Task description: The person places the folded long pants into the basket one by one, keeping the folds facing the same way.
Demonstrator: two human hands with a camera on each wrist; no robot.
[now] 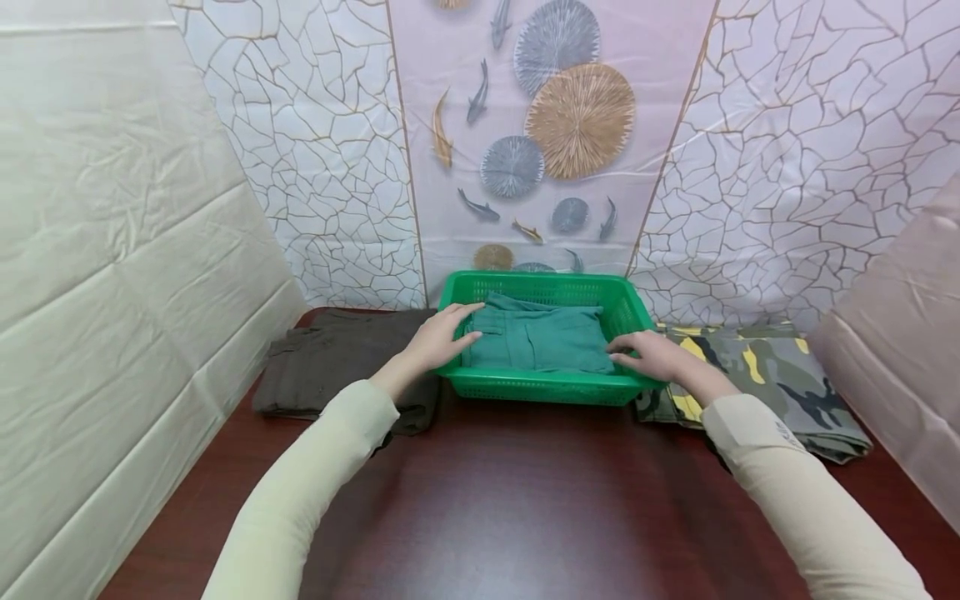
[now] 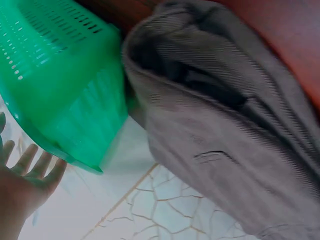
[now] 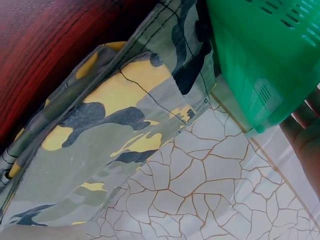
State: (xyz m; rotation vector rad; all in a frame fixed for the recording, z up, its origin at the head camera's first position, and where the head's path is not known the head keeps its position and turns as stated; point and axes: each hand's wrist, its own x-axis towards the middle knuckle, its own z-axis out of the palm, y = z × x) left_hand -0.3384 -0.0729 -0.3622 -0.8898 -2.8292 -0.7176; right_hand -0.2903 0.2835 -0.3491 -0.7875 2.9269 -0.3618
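A folded teal-green garment [image 1: 536, 337] lies flat inside a green plastic basket [image 1: 540, 390] with perforated sides. My left hand [image 1: 438, 337] reaches over the basket's left rim, fingers spread and straight, thumb and fingertips at the garment's left edge. In the left wrist view, that hand [image 2: 25, 182] shows loose fingers close to the basket rim. Over the right rim comes my right hand [image 1: 656, 354], its fingers slightly bent at the garment's right edge. Part of this hand [image 3: 306, 142] appears beside the basket [image 3: 265, 65] in the right wrist view.
Folded dark brown trousers [image 1: 341, 358] lie left of the basket. To its right are folded camouflage trousers [image 1: 757, 383] in grey, black and yellow. Everything rests on a dark red wooden table [image 1: 510, 492], with patterned cloth [image 1: 337, 167] behind and pale cloth walls at both sides.
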